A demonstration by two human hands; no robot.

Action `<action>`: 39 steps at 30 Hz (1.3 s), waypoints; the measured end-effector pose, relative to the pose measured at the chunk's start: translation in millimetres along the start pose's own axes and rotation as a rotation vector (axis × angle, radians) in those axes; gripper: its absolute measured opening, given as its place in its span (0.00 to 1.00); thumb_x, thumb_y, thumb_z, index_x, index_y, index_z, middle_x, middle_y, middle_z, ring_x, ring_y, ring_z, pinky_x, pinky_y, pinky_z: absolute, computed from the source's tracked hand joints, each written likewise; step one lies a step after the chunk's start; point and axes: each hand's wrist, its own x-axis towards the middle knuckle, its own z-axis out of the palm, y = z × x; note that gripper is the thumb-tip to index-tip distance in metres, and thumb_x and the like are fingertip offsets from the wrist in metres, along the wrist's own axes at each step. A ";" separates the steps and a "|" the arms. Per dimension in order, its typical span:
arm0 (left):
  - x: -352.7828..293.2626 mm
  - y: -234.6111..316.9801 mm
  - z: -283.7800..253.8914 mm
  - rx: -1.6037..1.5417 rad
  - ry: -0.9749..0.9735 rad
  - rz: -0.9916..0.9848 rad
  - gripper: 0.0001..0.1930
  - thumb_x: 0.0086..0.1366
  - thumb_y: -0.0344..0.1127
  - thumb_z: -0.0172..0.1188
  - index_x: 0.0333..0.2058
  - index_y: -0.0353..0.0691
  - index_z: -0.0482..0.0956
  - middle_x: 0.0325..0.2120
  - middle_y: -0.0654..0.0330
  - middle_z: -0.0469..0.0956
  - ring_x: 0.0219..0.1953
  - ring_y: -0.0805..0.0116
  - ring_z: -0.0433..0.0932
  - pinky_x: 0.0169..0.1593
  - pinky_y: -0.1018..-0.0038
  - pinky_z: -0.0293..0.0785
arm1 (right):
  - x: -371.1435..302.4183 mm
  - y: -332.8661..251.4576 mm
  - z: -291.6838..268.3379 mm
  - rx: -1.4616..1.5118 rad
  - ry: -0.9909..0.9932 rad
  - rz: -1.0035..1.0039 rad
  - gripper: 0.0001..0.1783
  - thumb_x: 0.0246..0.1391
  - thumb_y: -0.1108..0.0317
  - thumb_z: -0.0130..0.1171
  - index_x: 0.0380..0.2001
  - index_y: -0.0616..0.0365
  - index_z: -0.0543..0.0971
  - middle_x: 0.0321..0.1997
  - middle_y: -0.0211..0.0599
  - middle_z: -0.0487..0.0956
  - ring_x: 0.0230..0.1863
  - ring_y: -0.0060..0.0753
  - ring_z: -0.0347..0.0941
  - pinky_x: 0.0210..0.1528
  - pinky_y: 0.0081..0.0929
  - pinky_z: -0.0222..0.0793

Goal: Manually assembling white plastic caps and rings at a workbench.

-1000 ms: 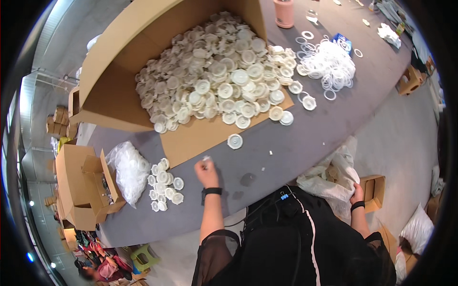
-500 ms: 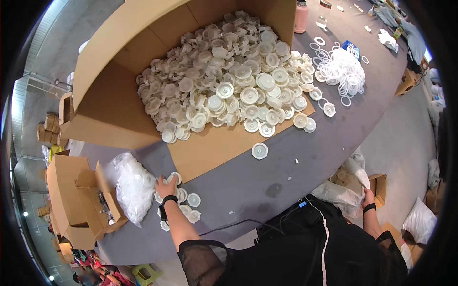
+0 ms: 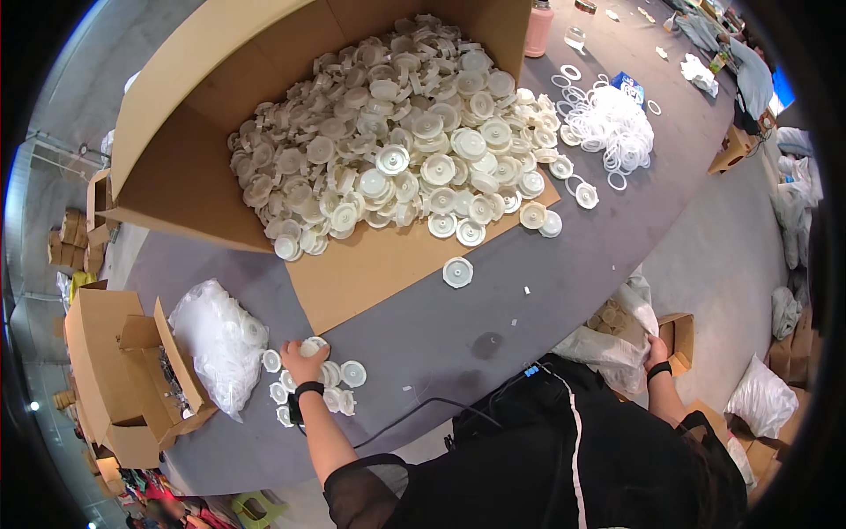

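My left hand (image 3: 305, 361) is over a small group of white round plastic caps (image 3: 352, 374) on the grey table. Its fingers curl down around a cap (image 3: 309, 348); how many it grips is partly hidden. My right hand (image 3: 657, 353), down at my right side past the table edge, grips the rim of a translucent plastic bag (image 3: 630, 304). Inside the bag, several caps (image 3: 608, 319) show. A large heap of similar caps (image 3: 405, 132) spills from a big cardboard box (image 3: 189, 189) lying on its side, onto its flap.
Left of my left hand lie a stuffed clear plastic bag (image 3: 220, 344) and an opened cardboard carton (image 3: 110, 353). White rings (image 3: 617, 132) are piled at the far right, near a pink bottle (image 3: 538, 31). A dark cable (image 3: 414, 406) runs along the table's near edge.
My left hand's fingers have drawn in over the caps from a more spread pose. My right hand keeps its hold on the bag. The whole view has shifted slightly.
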 end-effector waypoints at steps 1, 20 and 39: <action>-8.8 3.2 2.8 -0.027 0.053 0.050 0.30 0.29 0.41 0.69 0.35 0.35 0.71 0.49 0.44 0.58 0.51 0.47 0.58 0.52 0.59 0.58 | 1.5 -1.8 1.5 -0.023 -0.020 -0.023 0.15 0.43 0.70 0.48 0.37 0.63 0.70 0.35 0.42 0.74 0.36 0.40 0.70 0.43 0.34 0.66; -17.1 54.1 -3.2 0.182 -0.129 -0.145 0.32 0.32 0.47 0.66 0.41 0.41 0.71 0.47 0.48 0.60 0.49 0.48 0.61 0.50 0.60 0.62 | -7.3 -26.2 14.5 0.053 -0.078 -0.014 0.12 0.45 0.71 0.48 0.35 0.62 0.70 0.35 0.43 0.73 0.37 0.40 0.70 0.42 0.35 0.67; -120.8 89.9 -10.1 0.219 -0.390 0.104 0.33 0.27 0.51 0.69 0.36 0.39 0.76 0.52 0.39 0.55 0.50 0.45 0.62 0.49 0.62 0.63 | -18.4 -28.4 40.8 0.035 -0.132 0.008 0.11 0.45 0.73 0.48 0.34 0.64 0.71 0.33 0.40 0.74 0.34 0.35 0.71 0.38 0.29 0.66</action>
